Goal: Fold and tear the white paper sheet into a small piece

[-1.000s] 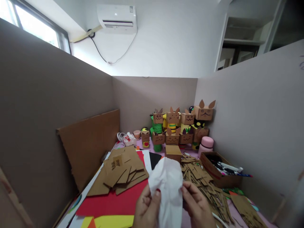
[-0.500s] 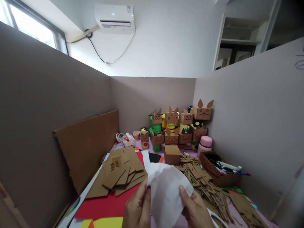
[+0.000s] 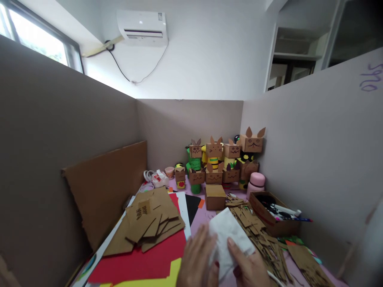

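Observation:
A white tissue (image 3: pixel 226 236) lies flattened low over the pink table (image 3: pixel 201 217) at the bottom middle. My left hand (image 3: pixel 197 259) rests on its left edge, fingers spread flat. My right hand (image 3: pixel 248 267) pinches its lower right part, thumb on top. Just right of the tissue lies a heap of brown cardboard strips (image 3: pixel 257 231). A small closed cardboard box (image 3: pixel 214 196) stands just beyond it.
Stacked cardboard sheets (image 3: pixel 149 223) lie on red paper (image 3: pixel 140 259) at left, with yellow paper (image 3: pixel 161 277) at the front. Cardboard animal-face boxes (image 3: pixel 223 161) line the back. A pink bottle (image 3: pixel 256 183) and an open box of pens (image 3: pixel 273 213) sit right. Partition walls enclose three sides.
The tissue was held up crumpled between both hands; it has come down and now lies flatter near the table, with my left hand spread over it.

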Motion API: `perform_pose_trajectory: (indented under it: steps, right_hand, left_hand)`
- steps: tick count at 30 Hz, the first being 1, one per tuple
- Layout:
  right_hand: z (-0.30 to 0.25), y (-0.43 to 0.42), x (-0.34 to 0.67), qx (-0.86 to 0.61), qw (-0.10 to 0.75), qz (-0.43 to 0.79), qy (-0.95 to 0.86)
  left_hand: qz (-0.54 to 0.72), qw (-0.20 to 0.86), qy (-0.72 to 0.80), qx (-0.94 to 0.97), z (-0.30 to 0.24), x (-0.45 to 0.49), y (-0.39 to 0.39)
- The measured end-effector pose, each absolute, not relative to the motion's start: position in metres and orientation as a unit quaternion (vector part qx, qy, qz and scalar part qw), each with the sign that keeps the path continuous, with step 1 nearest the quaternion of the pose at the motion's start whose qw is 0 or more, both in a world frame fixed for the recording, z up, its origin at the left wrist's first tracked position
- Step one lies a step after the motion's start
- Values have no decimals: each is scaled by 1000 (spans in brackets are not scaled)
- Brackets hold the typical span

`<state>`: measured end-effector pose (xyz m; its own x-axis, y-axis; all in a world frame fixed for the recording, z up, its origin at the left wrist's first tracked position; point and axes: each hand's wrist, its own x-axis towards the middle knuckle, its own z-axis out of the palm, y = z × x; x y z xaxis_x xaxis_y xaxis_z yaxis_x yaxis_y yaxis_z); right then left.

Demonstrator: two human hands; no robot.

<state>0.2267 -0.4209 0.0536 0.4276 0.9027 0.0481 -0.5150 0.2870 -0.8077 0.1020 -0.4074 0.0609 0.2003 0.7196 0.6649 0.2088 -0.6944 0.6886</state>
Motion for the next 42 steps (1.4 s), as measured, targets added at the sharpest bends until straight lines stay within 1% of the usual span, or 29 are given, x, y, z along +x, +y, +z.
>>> perform_pose_trajectory:
  steps: [1,3,4,6,7,9,11,13,16,19,21,23,29,36,42]
  right_hand:
    - [55,-421,229,-370,758,472,-257]
    - [58,-422,232,-361,748,492,-263]
    - [60,-423,233,-353,740,507,-267]
    - [66,-426,234,-331,728,538,-266]
    - [69,-427,234,-317,726,551,-264]
    - [73,-429,233,-292,719,572,-267]
    - [73,-428,231,-290,702,579,-296]
    - [70,-425,231,-315,685,574,-321]
    - [67,-420,233,-345,689,563,-300]
    - [68,-420,236,-340,695,568,-282]
    - [71,-423,237,-337,679,576,-307]
    - [73,-426,236,-335,659,580,-343]
    - [74,-426,236,-336,637,576,-386]
    - [72,-421,241,-378,639,573,-346]
    - [75,-428,240,-381,637,532,-407]
  left_hand:
    - [575,260,327,703,66,96,-405]
    - [579,372,370,624,73,87,-398]
    - [561,446,361,597,76,84,-394]
    - [475,593,323,565,77,82,-387]
    - [430,645,310,550,77,82,-385]
    - [395,686,331,514,76,85,-384]
    - [433,664,360,492,75,89,-386]
    - [470,617,362,516,75,91,-390]
    - [453,574,372,572,75,92,-393]
    - [435,623,352,547,76,89,-390]
    - [417,665,330,525,78,88,-388]
    - [402,683,318,520,80,87,-388]
    - [402,684,308,525,80,84,-385]
    - [418,663,330,527,77,81,-381]
    - [421,706,347,452,90,82,-394]
